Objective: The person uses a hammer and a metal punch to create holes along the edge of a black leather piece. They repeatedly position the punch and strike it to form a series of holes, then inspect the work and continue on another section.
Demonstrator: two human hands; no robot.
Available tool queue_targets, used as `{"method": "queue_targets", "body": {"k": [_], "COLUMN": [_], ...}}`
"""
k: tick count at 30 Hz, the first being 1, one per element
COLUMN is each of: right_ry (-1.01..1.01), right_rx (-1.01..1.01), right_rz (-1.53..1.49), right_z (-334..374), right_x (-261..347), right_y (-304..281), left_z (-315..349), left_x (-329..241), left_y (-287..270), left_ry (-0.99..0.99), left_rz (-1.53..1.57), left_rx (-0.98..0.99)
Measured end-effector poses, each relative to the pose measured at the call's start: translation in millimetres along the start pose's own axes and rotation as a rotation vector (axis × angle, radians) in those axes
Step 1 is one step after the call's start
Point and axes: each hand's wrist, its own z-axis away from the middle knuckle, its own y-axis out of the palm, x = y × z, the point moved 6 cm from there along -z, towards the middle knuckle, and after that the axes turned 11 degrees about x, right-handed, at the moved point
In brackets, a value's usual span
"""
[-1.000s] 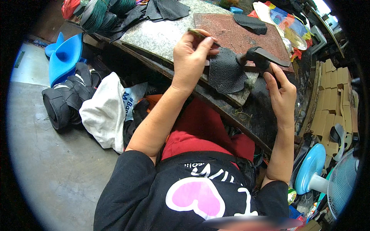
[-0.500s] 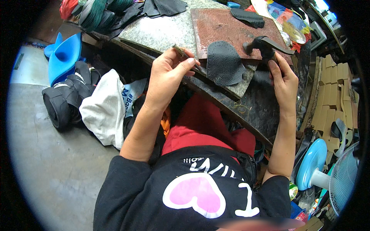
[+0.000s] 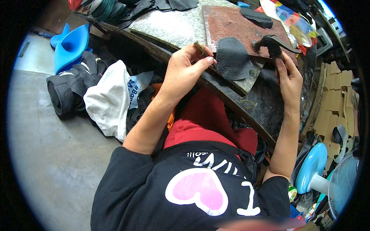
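Left hand (image 3: 187, 71): grip pinching a slim rod-like tool (image 3: 199, 47) between thumb and fingers; upper end showing above the hand, tilted, middle part covered by the fingers. Position: just beside the left edge of the leather piece.

Right hand (image 3: 289, 79): grip wrapped about the handle of a black claw hammer (image 3: 274, 43), close under its head; claw to the right, striking face to the left. Contact between hammer and board: cannot tell.

Leather piece (image 3: 233, 59), one: black, grained, round-topped; lying between the two hands, across the near edge of a red-brown board (image 3: 221, 23) and the speckled stone slab (image 3: 165, 29) below it.

Smaller black piece (image 3: 257, 18), one: on the board's far part.

Bench (image 3: 266, 104): dark, worn, carrying slab and board.

Thread spools (image 3: 106, 12): green, at the bench's far left.

White cloth (image 3: 108, 102): left of the person's legs.
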Motion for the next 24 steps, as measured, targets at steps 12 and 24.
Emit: {"method": "queue_targets", "body": {"k": [12, 24], "right_ry": [0.018, 0.037], "right_rx": [-0.034, -0.009], "right_rz": [0.040, 0.065], "right_z": [-1, 0], "right_x": [-5, -3], "right_y": [-3, -2], "left_z": [-13, -10], "left_x": [-3, -5], "left_y": [13, 7], "left_ry": [0.090, 0.064], "left_rz": [-0.162, -0.081], "left_rx": [-0.068, -0.093]}}
